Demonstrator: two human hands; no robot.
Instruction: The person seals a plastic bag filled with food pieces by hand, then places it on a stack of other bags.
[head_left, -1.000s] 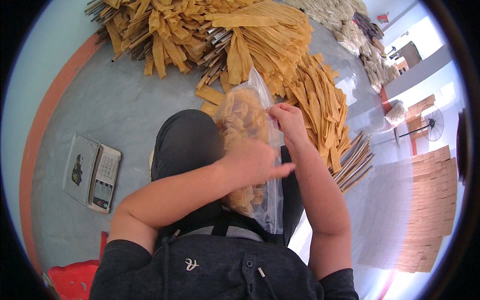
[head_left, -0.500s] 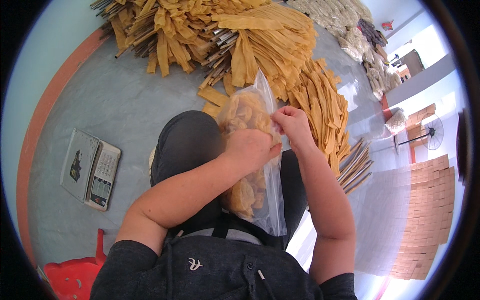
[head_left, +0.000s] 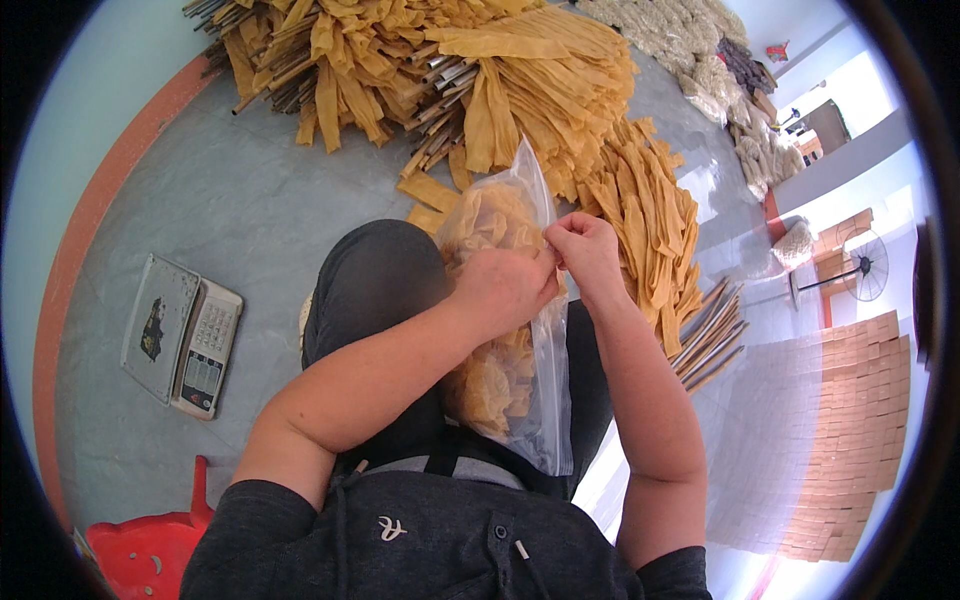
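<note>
A clear plastic zip bag (head_left: 500,385) lies lengthwise across my lap, filled with folded yellow-brown sheets that look like dried bean curd. Its zip edge runs along the right side. My left hand (head_left: 508,285) lies across the front of the bag, its fingers closed at that edge. Just beyond it, my right hand (head_left: 582,250) pinches the same edge between thumb and fingers. The two hands nearly touch. Below them the lower corner of the bag hangs free near my waist.
Large heaps of yellow-brown sheets (head_left: 540,80) with sticks lie on the floor ahead. A digital scale (head_left: 190,335) is at left, a red plastic stool (head_left: 150,555) at lower left. Loose sticks (head_left: 712,340), a standing fan (head_left: 862,264) and stacked cardboard (head_left: 850,440) are to the right.
My left hand has shifted slightly up and right along the bag's edge, closer to my right hand. The right hand has barely moved.
</note>
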